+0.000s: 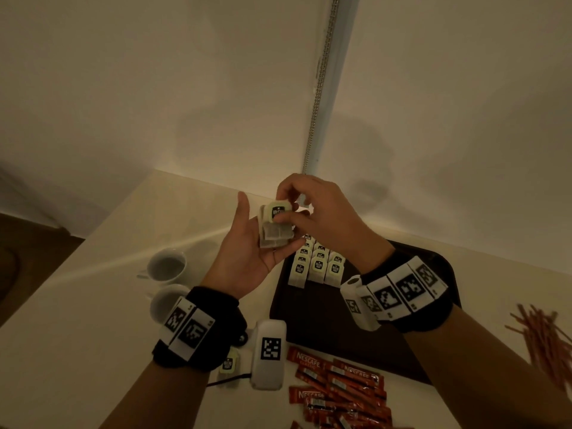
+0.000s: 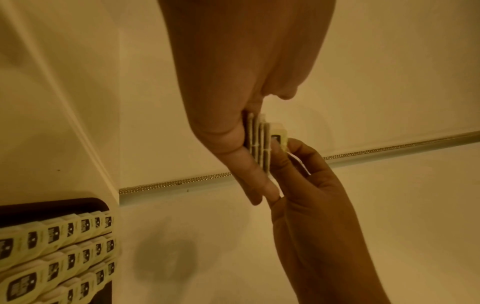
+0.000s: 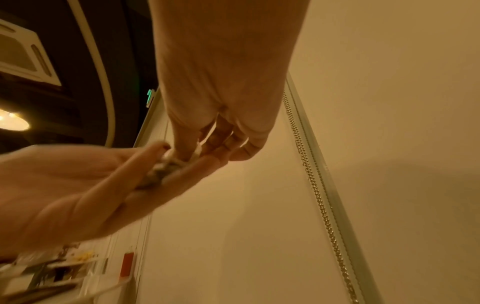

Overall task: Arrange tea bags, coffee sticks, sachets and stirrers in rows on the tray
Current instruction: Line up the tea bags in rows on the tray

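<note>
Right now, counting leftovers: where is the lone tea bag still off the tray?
In the head view, the stray tea bag lies on the table below the left wrist, just left of the white marker block.

white table (image 1: 93,274), tucked into the wall corner. dark tray (image 1: 312,329) sits on it mid-right. left of the tray: two white cups (image 1: 167,267). near side of the tray: white tagged device (image 1: 268,354), one tea bag (image 1: 228,365), pile of red coffee sticks (image 1: 340,394). right of the tray: loose stirrers (image 1: 544,339)
</note>
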Tool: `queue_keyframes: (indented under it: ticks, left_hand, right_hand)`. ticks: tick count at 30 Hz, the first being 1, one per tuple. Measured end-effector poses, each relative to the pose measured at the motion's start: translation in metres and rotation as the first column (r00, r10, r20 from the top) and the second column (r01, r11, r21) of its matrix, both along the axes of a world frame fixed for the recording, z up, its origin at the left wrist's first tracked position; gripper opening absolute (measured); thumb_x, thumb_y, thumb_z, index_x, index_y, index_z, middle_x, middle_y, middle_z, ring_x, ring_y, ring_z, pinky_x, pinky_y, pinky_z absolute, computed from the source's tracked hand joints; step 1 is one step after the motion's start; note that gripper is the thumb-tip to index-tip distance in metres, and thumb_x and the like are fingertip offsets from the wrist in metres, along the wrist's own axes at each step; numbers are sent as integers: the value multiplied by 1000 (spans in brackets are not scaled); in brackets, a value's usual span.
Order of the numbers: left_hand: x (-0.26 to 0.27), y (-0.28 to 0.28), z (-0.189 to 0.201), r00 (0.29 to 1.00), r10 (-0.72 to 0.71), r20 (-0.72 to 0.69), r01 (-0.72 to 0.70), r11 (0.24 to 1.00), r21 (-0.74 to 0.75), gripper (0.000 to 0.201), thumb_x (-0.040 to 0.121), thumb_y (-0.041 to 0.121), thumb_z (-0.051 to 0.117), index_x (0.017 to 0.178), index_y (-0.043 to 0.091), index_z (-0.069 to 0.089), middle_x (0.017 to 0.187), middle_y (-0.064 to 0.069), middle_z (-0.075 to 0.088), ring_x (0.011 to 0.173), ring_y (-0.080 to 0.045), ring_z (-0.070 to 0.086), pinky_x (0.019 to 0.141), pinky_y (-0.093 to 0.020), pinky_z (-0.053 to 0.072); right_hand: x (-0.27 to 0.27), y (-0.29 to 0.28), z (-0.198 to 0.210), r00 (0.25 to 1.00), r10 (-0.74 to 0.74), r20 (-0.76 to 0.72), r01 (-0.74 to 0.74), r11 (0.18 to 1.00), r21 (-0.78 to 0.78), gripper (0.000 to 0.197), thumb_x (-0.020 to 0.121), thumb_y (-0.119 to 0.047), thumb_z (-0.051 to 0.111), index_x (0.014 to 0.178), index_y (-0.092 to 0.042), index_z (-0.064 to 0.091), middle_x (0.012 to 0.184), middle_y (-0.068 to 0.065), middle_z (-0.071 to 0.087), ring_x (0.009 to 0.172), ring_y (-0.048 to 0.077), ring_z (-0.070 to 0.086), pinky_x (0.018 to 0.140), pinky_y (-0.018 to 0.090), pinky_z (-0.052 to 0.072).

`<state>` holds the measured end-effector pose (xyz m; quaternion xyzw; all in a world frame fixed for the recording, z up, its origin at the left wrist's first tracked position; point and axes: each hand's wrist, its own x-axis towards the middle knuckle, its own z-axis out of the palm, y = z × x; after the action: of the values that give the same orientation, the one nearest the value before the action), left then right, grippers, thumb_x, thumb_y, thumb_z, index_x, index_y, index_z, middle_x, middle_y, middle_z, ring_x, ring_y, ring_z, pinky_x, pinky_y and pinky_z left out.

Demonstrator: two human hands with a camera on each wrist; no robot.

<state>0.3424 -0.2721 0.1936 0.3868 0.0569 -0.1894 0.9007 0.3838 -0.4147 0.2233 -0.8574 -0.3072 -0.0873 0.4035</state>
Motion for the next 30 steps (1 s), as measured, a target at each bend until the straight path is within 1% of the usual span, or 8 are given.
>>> queue_keyframes:
  ticks: [3, 6, 8, 12, 16, 21, 25, 30]
  left_hand:
    - [0, -4, 1, 997, 54, 61, -57, 997, 51, 52, 83, 48, 46, 118, 13, 58, 115, -6, 69, 104, -23, 67, 77, -28, 57]
    - [0, -8, 3, 977, 174, 121, -178, 984, 20, 32, 75, 20, 60, 105, 11, 59, 92, 2, 73, 88, -14, 69, 70, -21, 55]
    - [0, -12, 7, 966, 200, 162, -199, 980, -23, 30, 71, 14, 61, 101, 11, 58, 81, 5, 72, 77, -8, 68, 66, -18, 54]
    - [1, -20, 19, 953, 212, 215, -192, 975, -111, 38, 61, 19, 70, 97, 12, 59, 80, 5, 71, 75, -8, 68, 61, -15, 53]
    - [-2, -27, 29, 954, 248, 168, -217, 959, -182, 23, 72, 17, 61, 94, 12, 62, 82, 2, 73, 76, -10, 70, 56, -13, 53]
    - [-6, -30, 30, 945, 303, 125, -268, 934, -238, 26, 73, 17, 60, 99, 12, 63, 91, -1, 74, 84, -13, 71, 55, -13, 53]
    - [-7, -28, 28, 937, 332, 110, -297, 921, -251, 27, 74, 19, 59, 100, 13, 62, 94, 0, 74, 85, -13, 70, 55, -13, 53]
    - [-8, -28, 30, 936, 349, 54, -324, 909, -262, 31, 76, 32, 57, 101, 13, 61, 87, 3, 74, 83, -12, 71, 53, -14, 53]
  right_hand:
    - [1, -2, 18, 999, -3, -54, 8, 994, 106, 9, 84, -12, 68, 88, -9, 60, 79, -4, 64, 72, 3, 60, 65, 10, 44]
    - [2, -2, 44, 999, -17, -37, 23, 986, 166, 12, 81, -12, 71, 89, -8, 64, 71, -9, 61, 65, 0, 59, 62, 8, 44]
    - [1, -1, 59, 997, -26, -66, 38, 981, 188, 15, 78, -14, 75, 90, -11, 67, 68, -9, 59, 59, 0, 56, 60, 11, 45]
    - [-2, 1, 78, 997, -45, -66, 54, 989, 138, 12, 77, -19, 76, 86, -14, 69, 67, -3, 61, 56, 4, 57, 56, 17, 50]
    - [-6, 4, 82, 998, -67, -16, 69, 991, 117, 13, 80, -24, 73, 83, -12, 68, 64, -2, 61, 55, 5, 56, 53, 18, 49]
    - [-7, 2, 80, 998, -37, -60, 47, 984, 172, 8, 83, -15, 70, 84, -10, 64, 72, -1, 63, 61, 17, 64, 57, 27, 55]
    - [-8, -1, 78, 989, 4, -145, 26, 978, 205, 6, 84, -10, 68, 87, -10, 62, 74, -4, 61, 60, 15, 65, 56, 25, 54]
    - [-11, -1, 80, 996, -31, -88, 44, 989, 143, 6, 84, -14, 69, 85, -16, 63, 66, -16, 59, 60, -1, 57, 55, 9, 42]
